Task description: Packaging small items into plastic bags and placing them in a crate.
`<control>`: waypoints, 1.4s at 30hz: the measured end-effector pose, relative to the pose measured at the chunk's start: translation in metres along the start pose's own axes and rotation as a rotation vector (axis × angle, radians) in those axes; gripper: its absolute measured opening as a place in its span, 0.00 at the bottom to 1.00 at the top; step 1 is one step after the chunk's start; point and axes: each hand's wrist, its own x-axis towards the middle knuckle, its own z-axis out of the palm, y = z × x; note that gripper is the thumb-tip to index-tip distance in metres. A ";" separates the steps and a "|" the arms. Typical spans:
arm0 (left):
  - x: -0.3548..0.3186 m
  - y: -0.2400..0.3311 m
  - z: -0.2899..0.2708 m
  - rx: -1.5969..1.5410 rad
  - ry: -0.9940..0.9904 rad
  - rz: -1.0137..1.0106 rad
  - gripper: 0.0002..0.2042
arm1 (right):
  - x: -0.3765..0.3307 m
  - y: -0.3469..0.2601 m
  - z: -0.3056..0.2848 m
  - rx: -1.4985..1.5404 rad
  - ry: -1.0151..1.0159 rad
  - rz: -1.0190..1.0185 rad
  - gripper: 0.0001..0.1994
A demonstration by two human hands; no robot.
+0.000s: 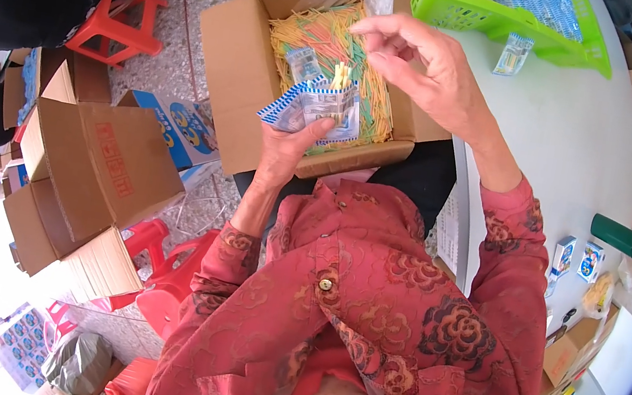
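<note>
My left hand (288, 148) is closed around several small plastic packets (290, 111) with blue-and-white striped edges. Pale yellow sticks (341, 76) poke out of the top of one packet. My right hand (423, 70) is raised over the right side of an open cardboard box (356, 154), its thumb and fingers apart and bent; I see nothing between them. Thin sticks (376, 108) in yellow, pink and green fill the box. Another clear and blue packet (303, 61) lies on the sticks, just beyond the held ones.
A green plastic basket (477, 18) of blue-striped packets stands on the white table (548, 143), one packet (513, 55) beside it. A green bottle (620, 237) lies further right. Left are an open carton (101, 172), red stools (124, 22) and other people (36, 4).
</note>
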 end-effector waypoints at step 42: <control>0.004 -0.015 0.039 0.181 0.009 -0.116 0.11 | -0.120 0.179 -0.113 -0.366 1.021 0.342 0.09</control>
